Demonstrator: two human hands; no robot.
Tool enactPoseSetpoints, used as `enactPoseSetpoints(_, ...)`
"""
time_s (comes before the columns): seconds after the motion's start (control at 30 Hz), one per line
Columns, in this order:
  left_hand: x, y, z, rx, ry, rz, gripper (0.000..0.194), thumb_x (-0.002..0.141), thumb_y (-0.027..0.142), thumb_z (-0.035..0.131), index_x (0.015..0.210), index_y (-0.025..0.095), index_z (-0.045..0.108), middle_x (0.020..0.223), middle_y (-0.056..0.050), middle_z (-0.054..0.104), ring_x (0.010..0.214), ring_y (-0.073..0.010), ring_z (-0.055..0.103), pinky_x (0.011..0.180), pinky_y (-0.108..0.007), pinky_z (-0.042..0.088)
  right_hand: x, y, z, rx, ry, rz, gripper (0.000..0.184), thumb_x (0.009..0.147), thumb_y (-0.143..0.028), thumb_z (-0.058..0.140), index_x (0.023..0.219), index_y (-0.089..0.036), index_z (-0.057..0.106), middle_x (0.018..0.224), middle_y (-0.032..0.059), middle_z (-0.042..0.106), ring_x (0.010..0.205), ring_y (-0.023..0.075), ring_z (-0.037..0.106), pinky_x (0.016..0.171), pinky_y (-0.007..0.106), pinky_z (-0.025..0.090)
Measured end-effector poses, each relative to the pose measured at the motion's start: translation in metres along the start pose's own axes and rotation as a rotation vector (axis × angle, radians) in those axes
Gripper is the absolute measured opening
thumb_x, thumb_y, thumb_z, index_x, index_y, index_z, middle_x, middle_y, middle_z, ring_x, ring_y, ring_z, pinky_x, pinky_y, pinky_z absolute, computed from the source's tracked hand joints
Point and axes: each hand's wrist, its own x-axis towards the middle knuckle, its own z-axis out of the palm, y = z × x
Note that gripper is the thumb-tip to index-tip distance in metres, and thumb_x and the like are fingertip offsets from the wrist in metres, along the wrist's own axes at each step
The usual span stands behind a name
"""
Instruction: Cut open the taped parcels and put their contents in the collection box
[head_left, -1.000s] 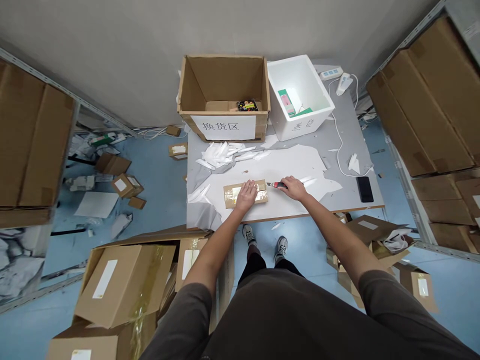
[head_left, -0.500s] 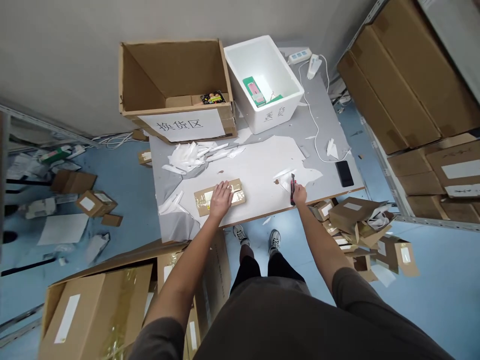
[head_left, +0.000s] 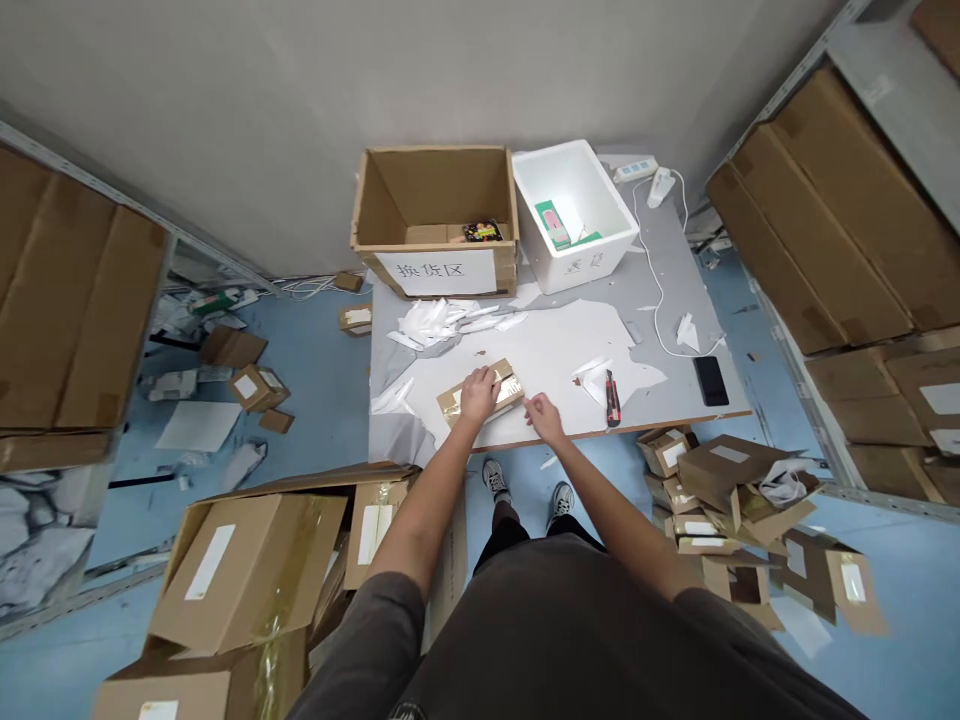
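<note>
Cardboard box lies under left hand, right hand at its corner.

"Where does this view look from?"

"The wearer's head, above the dark T-shirt, facing forward and steeply down."

"How near?"

"Close enough that the shirt fills much of the bottom edge, with the left hand and right hand near mid-frame, yet far enough to span the worktable, the sneakers below and the gray wall behind."
</note>
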Motion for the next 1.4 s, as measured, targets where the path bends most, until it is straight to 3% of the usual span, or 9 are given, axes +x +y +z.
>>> enactPoseSetpoints(0.13, 0.001, 0.001, -0.03, -0.031, -0.048, -0.247, 0.027, 0.109, 0.037, 0.054, 0.12, 0.022, 0.073, 0.119, -0.015, 0.078, 0.113, -0.0297, 0.073, 0.097, -0.038, 0.053, 0.006, -0.049, 0.061, -0.118, 0.042, 0.037, 0.035, 0.095, -0.057, 0.061, 0.083, -0.029, 0.046, 0.073, -0.0033, 0.064, 0.071, 0.0208, 0.066, 0.066, 0.028, 0.048)
enactPoseSetpoints(0.43, -0.047, -0.093, -0.061, -0.615, 0.092, -0.392, 0.05, 0.1, 0.02, 0.059, 0.149, 0.022, 0.062, 0.131, -0.01, 0.079, 0.12, -0.023, 0.074, 0.107, -0.034, 0.055, 0.038, -0.099, 0.091, -0.52, -0.052, -0.063, 0.018, 0.102, -0.043, 0.06, 0.108, -0.026, 0.058, 0.094, 0.0013, 0.07, 0.087, 0.0236, 0.066, 0.074, 0.03, 0.045)
enactPoseSetpoints(0.53, -0.061, -0.113, -0.056, -0.69, 0.215, -0.503, 0.059, 0.1, 0.021, 0.059, 0.158, 0.023, 0.05, 0.131, -0.012, 0.078, 0.122, -0.0229, 0.073, 0.102, -0.034, 0.058, 0.031, -0.114, 0.111, -0.668, -0.064, -0.133, 0.031, 0.108, -0.04, 0.05, 0.135, -0.025, 0.057, 0.118, 0.009, 0.07, 0.1, 0.0263, 0.068, 0.082, 0.034, 0.049)
enactPoseSetpoints(0.67, -0.067, -0.119, -0.046, -0.625, 0.313, -0.511, 0.035, 0.102, 0.023, 0.054, 0.136, 0.023, 0.062, 0.119, -0.01, 0.079, 0.116, -0.0249, 0.074, 0.099, -0.038, 0.06, 0.009, -0.125, 0.134, -0.846, -0.064, -0.163, 0.067, 0.103, -0.044, 0.06, 0.162, -0.018, 0.04, 0.144, 0.0215, 0.056, 0.125, 0.0355, 0.063, 0.096, 0.041, 0.052)
enactPoseSetpoints(0.8, -0.07, -0.115, -0.036, -0.569, 0.281, -0.54, 0.032, 0.105, 0.023, 0.045, 0.131, 0.021, 0.064, 0.107, -0.009, 0.08, 0.102, -0.0246, 0.077, 0.097, -0.041, 0.061, 0.004, -0.125, 0.126, -0.805, -0.122, -0.084, 0.086, 0.094, -0.038, 0.068, 0.168, -0.012, 0.033, 0.151, 0.0249, 0.054, 0.128, 0.0377, 0.064, 0.104, 0.045, 0.053)
enactPoseSetpoints(0.93, -0.076, -0.109, -0.028, -0.298, 0.342, -0.375, 0.038, 0.101, 0.016, 0.049, 0.132, 0.022, 0.07, 0.15, -0.016, 0.066, 0.143, -0.0327, 0.059, 0.118, -0.056, 0.049, 0.017, -0.114, 0.089, -0.404, -0.236, -0.17, 0.067, 0.094, -0.031, 0.057, 0.16, -0.022, 0.048, 0.151, 0.0133, 0.063, 0.131, 0.0306, 0.065, 0.112, 0.042, 0.05)
enactPoseSetpoints(1.13, -0.077, -0.099, -0.02, -0.15, 0.096, 0.033, 0.029, 0.09, 0.009, 0.059, 0.105, 0.022, 0.08, 0.126, -0.013, 0.078, 0.152, -0.0314, 0.051, 0.125, -0.057, 0.045, 0.018, -0.076, 0.052, 0.274, -0.157, 0.1, 0.056, 0.085, -0.042, 0.065, 0.136, -0.023, 0.054, 0.103, 0.0037, 0.08, 0.091, 0.0232, 0.075, 0.079, 0.035, 0.06)
enactPoseSetpoints(1.27, -0.078, -0.105, -0.032, -0.168, -0.059, 0.109, 0.022, 0.092, 0.018, 0.061, 0.087, 0.021, 0.082, 0.117, -0.012, 0.082, 0.157, -0.0307, 0.045, 0.131, -0.056, 0.039, 0.016, -0.057, 0.062, 0.322, -0.049, 0.298, 0.06, 0.08, -0.054, 0.074, 0.127, -0.023, 0.053, 0.092, 0.0019, 0.077, 0.075, 0.0199, 0.072, 0.064, 0.028, 0.055)
enactPoseSetpoints(1.4, -0.088, -0.114, -0.052, -0.187, -0.305, 0.158, 0.028, 0.095, 0.038, 0.069, 0.075, 0.025, 0.083, 0.139, -0.007, 0.076, 0.164, -0.036, 0.031, 0.135, -0.068, 0.02, 0.018, -0.059, 0.079, 0.145, 0.042, 0.236, 0.062, 0.089, -0.052, 0.065, 0.14, -0.02, 0.052, 0.107, 0.0092, 0.077, 0.092, 0.0235, 0.075, 0.076, 0.033, 0.061)
